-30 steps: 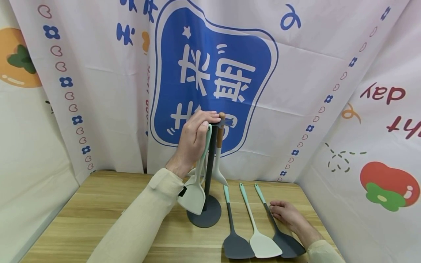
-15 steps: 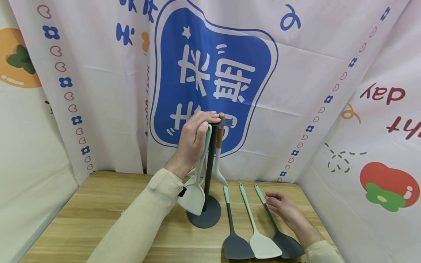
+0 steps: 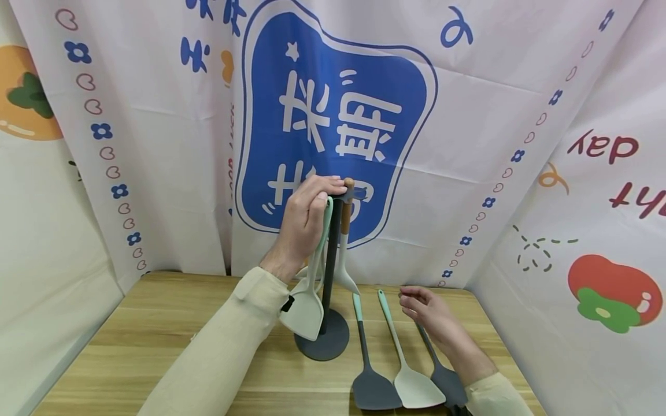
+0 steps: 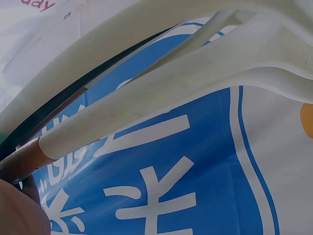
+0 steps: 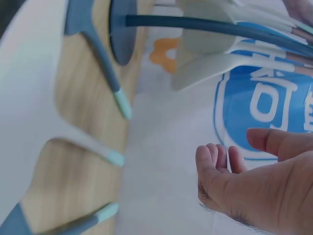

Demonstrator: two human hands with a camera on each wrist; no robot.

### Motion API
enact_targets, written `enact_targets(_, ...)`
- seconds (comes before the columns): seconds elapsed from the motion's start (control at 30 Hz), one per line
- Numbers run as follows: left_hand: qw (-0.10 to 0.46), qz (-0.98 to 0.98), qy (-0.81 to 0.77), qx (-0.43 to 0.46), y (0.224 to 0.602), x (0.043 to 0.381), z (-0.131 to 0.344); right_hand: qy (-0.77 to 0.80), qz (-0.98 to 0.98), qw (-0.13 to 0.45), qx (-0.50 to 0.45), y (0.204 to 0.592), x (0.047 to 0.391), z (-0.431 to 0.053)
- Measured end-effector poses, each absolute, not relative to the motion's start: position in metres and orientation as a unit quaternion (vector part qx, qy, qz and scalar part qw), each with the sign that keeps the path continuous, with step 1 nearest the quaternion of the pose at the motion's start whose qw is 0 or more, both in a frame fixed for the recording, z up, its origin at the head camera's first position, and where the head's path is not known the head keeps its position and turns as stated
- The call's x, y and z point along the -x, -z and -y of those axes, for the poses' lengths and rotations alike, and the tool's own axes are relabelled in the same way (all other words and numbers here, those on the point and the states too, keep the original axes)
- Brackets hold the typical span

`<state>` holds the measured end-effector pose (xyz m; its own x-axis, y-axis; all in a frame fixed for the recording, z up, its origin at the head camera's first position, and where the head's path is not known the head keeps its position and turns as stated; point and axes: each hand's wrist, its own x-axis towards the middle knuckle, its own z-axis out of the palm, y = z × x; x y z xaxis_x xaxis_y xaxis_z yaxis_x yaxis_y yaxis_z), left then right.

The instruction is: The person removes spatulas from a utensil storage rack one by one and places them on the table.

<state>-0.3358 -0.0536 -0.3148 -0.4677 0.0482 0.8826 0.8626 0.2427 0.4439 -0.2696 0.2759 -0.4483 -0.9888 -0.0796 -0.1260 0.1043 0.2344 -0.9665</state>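
In the head view, my left hand (image 3: 302, 216) grips the top of a dark utensil stand (image 3: 329, 271), fingers over the top and thumb beside a mint handle. A pale spatula (image 3: 306, 315) hangs from that handle. Behind the post hangs a pale utensil (image 3: 342, 268) with a wooden handle. My right hand (image 3: 430, 316) hovers over the right dark spatula (image 3: 448, 382), hiding its mint handle. Its fingers are loosely bent around nothing, as the right wrist view also shows. Left of it lie a white spatula (image 3: 416, 390) and another dark spatula (image 3: 376, 390).
The wooden table (image 3: 156, 323) ends at a printed white cloth backdrop (image 3: 171, 173), with cloth walls on both sides. The stand's round base (image 3: 333, 346) sits close to the left dark spatula.
My right hand has moved left and away from me, from beside the right dark spatula to above its handle. The left hand keeps its place on the stand.
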Motion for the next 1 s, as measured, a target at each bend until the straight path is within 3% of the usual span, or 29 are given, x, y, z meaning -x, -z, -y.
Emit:
enact_targets(0.5,0.398,0.682,0.515,0.335,0.315,0.337,0.053,0.639,-0.763,0.089,0.041,0.426,0.281,-0.227)
enact_targets(1.0,0.401,0.676,0.520,0.334,0.315,0.338,0.052,0.666,-0.741,0.067,0.058,0.414,0.300,-0.185)
